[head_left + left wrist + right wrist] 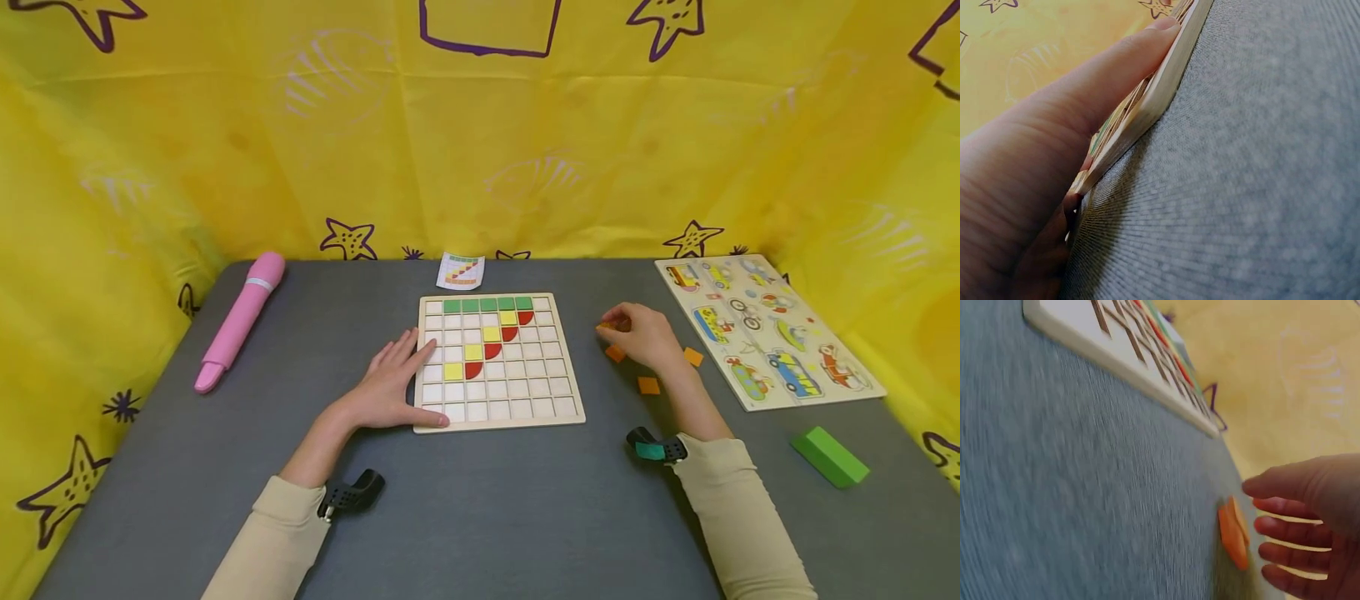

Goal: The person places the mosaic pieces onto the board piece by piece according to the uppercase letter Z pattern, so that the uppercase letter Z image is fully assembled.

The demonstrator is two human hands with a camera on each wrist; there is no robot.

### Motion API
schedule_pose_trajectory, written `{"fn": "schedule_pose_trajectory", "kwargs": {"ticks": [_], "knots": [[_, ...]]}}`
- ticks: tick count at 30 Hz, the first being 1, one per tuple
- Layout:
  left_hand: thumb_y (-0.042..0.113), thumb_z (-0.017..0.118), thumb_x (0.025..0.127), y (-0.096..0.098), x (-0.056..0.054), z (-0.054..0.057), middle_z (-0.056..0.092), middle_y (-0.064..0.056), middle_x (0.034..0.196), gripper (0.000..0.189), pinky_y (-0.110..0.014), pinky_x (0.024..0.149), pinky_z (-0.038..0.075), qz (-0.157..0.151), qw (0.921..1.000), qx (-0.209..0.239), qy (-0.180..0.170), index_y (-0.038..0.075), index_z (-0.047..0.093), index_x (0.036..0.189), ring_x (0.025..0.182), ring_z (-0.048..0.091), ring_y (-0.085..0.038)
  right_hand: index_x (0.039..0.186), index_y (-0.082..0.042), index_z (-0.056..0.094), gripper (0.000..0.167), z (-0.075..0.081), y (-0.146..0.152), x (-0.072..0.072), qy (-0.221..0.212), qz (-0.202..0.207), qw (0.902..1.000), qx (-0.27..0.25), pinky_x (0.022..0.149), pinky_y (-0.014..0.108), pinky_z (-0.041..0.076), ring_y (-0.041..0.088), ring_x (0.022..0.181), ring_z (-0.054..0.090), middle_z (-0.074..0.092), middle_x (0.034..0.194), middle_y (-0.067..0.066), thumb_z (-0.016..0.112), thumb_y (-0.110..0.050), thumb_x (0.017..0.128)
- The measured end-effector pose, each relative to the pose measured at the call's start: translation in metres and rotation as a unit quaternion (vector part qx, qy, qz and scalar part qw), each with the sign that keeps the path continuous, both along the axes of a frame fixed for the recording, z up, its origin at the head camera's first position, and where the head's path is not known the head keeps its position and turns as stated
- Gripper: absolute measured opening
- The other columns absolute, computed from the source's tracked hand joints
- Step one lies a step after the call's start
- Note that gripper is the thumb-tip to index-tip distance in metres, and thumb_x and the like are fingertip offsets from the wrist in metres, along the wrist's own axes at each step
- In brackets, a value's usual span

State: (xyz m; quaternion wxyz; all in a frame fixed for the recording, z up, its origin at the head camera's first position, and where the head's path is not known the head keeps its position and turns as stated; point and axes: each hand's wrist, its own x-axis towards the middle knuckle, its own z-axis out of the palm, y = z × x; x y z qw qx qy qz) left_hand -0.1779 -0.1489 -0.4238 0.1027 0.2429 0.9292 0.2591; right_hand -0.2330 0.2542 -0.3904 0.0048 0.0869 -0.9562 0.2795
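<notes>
A square wooden grid board [536, 364] lies on the table, with green squares [480, 306] along its top row and yellow squares [453, 372] beside red quarter-circles [474, 370] in a diagonal. My left hand [386, 387] rests spread at the board's left side, its thumb [1129, 62] over the near edge. Right of the board, my right hand [641, 335] reaches down with loosely bent fingers over orange tiles [1233, 532]. One orange tile [604, 326] shows right at the fingertips. Other orange tiles [648, 386] lie around that hand.
Behind the board lies a small pattern card [461, 272]. A picture puzzle board [776, 337] is at the right, with a green block [830, 457] nearer me. The pink cylinder [240, 323] lies far left. Yellow cloth [480, 150] surrounds the grey table [487, 517].
</notes>
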Motion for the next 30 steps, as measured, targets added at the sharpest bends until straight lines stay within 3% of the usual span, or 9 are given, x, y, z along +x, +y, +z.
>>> {"fn": "schedule_pose_trajectory", "kwargs": {"ticks": [4, 8, 17, 30], "knots": [[0.064, 0.076, 0.071, -0.001, 0.000, 0.000, 0.000, -0.018, 0.162, 0.119, -0.054, 0.114, 0.000, 0.001, 1.0000, 0.000, -0.001, 0.010, 0.016, 0.157, 0.148, -0.002, -0.032, 0.111, 0.002, 0.063, 0.035, -0.004, 0.008, -0.001, -0.023, -0.012, 0.9996, 0.009, 0.078, 0.045, 0.044, 0.033, 0.089, 0.055, 0.062, 0.101, 0.019, 0.071, -0.024, 0.090], [0.065, 0.076, 0.071, -0.001, 0.000, 0.000, 0.000, -0.018, 0.162, 0.119, -0.054, 0.114, 0.000, 0.001, 1.0000, 0.001, -0.003, 0.010, 0.016, 0.157, 0.148, -0.003, -0.032, 0.113, 0.002, 0.062, 0.034, -0.009, 0.007, -0.002, -0.018, -0.009, 0.9998, -0.002, 0.080, 0.045, 0.045, 0.032, 0.091, 0.056, 0.063, 0.103, 0.019, 0.071, -0.021, 0.089], [0.063, 0.077, 0.071, -0.001, -0.001, -0.001, -0.001, -0.017, 0.162, 0.118, -0.054, 0.114, 0.000, -0.001, 1.0000, 0.002, -0.004, 0.010, 0.016, 0.157, 0.148, -0.004, -0.031, 0.123, -0.001, 0.061, 0.036, -0.012, 0.007, -0.006, -0.024, 0.023, 0.9989, -0.034, 0.094, 0.050, 0.044, 0.036, 0.110, 0.056, 0.063, 0.119, 0.020, 0.069, -0.017, 0.091], [0.067, 0.076, 0.068, -0.002, -0.003, -0.004, -0.003, -0.015, 0.163, 0.121, -0.052, 0.115, 0.000, 0.000, 0.9999, -0.011, -0.002, 0.012, 0.016, 0.157, 0.149, -0.005, -0.029, 0.115, -0.002, 0.067, 0.031, -0.012, 0.006, -0.005, -0.006, 0.031, 0.9989, -0.034, 0.088, 0.047, 0.048, 0.032, 0.101, 0.061, 0.067, 0.110, 0.018, 0.073, -0.017, 0.089]]}}
